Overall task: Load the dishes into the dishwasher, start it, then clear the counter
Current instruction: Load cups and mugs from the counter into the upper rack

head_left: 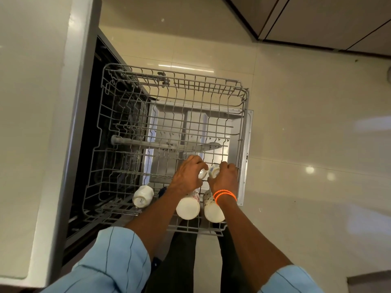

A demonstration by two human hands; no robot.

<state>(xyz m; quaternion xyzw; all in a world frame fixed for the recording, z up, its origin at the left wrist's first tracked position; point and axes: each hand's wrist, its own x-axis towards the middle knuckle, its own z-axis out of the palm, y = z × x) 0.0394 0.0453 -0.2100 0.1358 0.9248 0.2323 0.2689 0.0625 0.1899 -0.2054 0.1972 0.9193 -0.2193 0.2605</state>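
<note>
A: How far along are we?

B: We judge it early. The grey wire upper rack (243, 115) of the dishwasher is pulled out over the open door, and most of it stands bare. Along its near edge we see three white ceramic cups set upside down: one at the left (143, 196), two side by side at the right (187, 207) (213, 210). Starting the machine and clearing the pale counter (31, 102) at the left are not yet done.

A: And the hands?

B: Both are low in the rack's near right corner, just beyond the two cups. Our left hand (188, 175) curls its fingers round a small white cup (203, 174). Our right hand (224, 176), with two orange bands (224, 195) at the wrist, grips a second small white cup (214, 171) with a dark pattern. The two small cups sit nearly touching; whether they rest on the wires, we cannot tell.
</note>
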